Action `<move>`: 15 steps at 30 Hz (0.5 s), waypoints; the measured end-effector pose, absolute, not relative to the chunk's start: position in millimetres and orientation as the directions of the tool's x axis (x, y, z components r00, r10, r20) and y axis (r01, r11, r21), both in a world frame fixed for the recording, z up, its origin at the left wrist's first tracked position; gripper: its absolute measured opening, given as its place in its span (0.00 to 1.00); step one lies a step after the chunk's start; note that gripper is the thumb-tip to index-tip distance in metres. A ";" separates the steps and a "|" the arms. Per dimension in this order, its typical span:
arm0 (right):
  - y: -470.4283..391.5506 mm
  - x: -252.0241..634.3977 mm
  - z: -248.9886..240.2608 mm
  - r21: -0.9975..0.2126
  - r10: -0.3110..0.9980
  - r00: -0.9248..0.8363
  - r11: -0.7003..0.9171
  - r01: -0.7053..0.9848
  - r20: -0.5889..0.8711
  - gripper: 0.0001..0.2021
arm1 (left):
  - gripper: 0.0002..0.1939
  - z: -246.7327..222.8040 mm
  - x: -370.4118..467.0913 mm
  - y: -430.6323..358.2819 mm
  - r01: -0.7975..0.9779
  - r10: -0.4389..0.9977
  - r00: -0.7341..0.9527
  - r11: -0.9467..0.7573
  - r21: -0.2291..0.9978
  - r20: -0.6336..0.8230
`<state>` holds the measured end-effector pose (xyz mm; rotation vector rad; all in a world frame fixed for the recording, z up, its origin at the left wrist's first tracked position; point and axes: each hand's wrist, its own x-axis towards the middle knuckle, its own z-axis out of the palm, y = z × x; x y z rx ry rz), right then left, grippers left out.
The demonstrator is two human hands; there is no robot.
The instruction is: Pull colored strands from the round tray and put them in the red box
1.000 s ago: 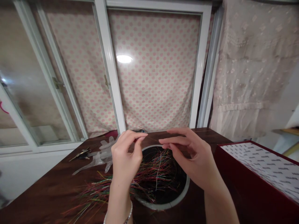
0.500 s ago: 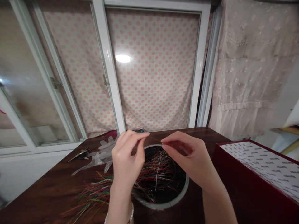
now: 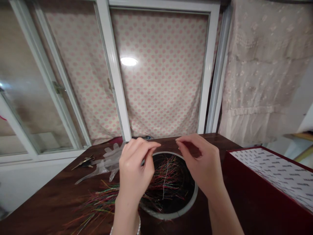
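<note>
Thumb and forefinger of my left hand (image 3: 137, 163) are pinched together above the left rim of a round dark tray (image 3: 171, 215) with a pale edge. My right hand (image 3: 201, 160) pinches in the same way over the tray's far right side, a short gap from the left fingertips. Both seem to hold a thin wire, too fine to make out clearly now. Many thin coloured wires (image 3: 166, 179) lie in the tray, with a white strand among them. A second bunch of coloured wires (image 3: 100, 199) spreads on the table left of my left wrist.
A crumpled clear plastic glove (image 3: 105, 163) and a bunch of keys (image 3: 85, 162) lie on the dark wooden table (image 3: 49, 192) at left. At right stands a dark red box (image 3: 254, 182) with a white printed lining. Sliding windows rise behind the table.
Both hands have shifted slightly to the right, and the right one has also risen a little. The gap between the fingertips is somewhat wider. The fine strand between them has faded from sight.
</note>
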<state>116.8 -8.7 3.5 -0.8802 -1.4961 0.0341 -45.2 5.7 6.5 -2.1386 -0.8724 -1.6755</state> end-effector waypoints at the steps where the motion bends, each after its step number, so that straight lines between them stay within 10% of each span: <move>1: -8.6 116.2 3.7 -0.500 0.503 0.144 0.701 0.509 0.852 0.07 | 0.10 6.5 -44.9 5.4 0.616 0.287 0.145 -0.775 0.141 0.947; 15: -8.3 114.9 1.3 -0.591 0.537 0.260 0.774 0.228 0.803 0.07 | 0.07 10.0 -43.9 0.8 0.553 0.400 0.175 -0.796 0.247 0.899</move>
